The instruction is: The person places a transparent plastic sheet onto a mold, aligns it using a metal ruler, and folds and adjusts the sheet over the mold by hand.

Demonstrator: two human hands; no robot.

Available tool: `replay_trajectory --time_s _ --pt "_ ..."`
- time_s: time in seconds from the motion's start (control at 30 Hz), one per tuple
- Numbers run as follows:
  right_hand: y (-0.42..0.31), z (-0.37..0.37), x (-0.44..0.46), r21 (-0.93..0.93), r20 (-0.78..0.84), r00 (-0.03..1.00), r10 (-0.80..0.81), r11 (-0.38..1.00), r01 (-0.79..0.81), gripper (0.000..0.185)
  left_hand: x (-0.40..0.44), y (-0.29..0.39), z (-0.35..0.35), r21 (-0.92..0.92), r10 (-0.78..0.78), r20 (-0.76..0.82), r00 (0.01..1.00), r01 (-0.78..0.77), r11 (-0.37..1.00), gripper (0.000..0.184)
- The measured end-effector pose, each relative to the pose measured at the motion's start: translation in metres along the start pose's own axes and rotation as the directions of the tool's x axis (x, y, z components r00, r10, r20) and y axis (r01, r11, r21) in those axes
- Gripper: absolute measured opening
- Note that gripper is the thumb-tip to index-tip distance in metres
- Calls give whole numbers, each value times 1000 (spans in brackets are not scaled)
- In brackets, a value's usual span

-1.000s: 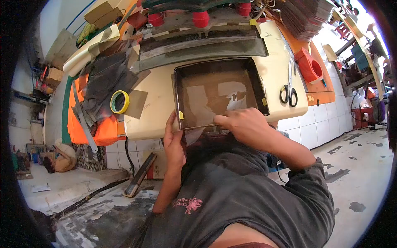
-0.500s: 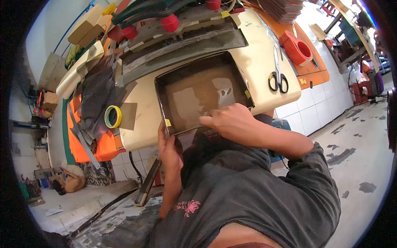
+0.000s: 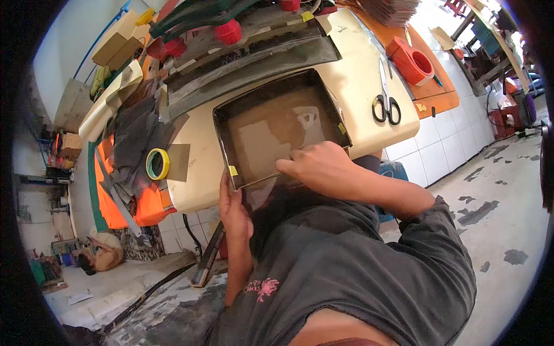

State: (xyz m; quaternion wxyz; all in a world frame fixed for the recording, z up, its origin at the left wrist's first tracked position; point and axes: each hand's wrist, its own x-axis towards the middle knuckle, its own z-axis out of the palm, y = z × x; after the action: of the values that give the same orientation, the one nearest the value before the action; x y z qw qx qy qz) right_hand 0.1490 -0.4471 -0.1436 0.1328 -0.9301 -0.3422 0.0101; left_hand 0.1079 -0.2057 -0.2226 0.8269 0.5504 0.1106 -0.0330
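Observation:
A shallow open box (image 3: 262, 141) with dark walls and a brown, shiny bottom rests at the near edge of the cream-topped table (image 3: 196, 199). Small yellow tabs (image 3: 233, 170) sit on its rim. My left hand (image 3: 235, 213) holds the near left corner from outside, fingers up along the wall. Over the near wall, my right hand (image 3: 323, 167) is closed, thumb and fingers pressed together; whatever they pinch is hidden. Glossy clear or dark material hangs below the near rim, partly covered by my right hand.
Black-handled scissors (image 3: 385, 106) and a red tape dispenser (image 3: 411, 62) lie to the right. A yellow tape roll (image 3: 157, 164), dark sheet scraps (image 3: 131, 130) and a metal ruler (image 3: 118, 199) are at left. Long dark strips (image 3: 254, 72) lie behind the box.
The whole view has shifted slightly. Both hands keep nearly the same places at the box, with the right hand still closed at its near edge.

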Motion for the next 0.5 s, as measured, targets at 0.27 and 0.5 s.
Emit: replay_trajectory --time_s 0.27,0.5 --pt "0 -2 0 -8 -21 1000 -2 1000 2 14 -14 6 15 2 -4 -33 999 4 1000 55" --pt "-3 -10 2 -10 21 1000 5 1000 -5 14 -12 -5 4 17 38 -26 999 -37 999 52"
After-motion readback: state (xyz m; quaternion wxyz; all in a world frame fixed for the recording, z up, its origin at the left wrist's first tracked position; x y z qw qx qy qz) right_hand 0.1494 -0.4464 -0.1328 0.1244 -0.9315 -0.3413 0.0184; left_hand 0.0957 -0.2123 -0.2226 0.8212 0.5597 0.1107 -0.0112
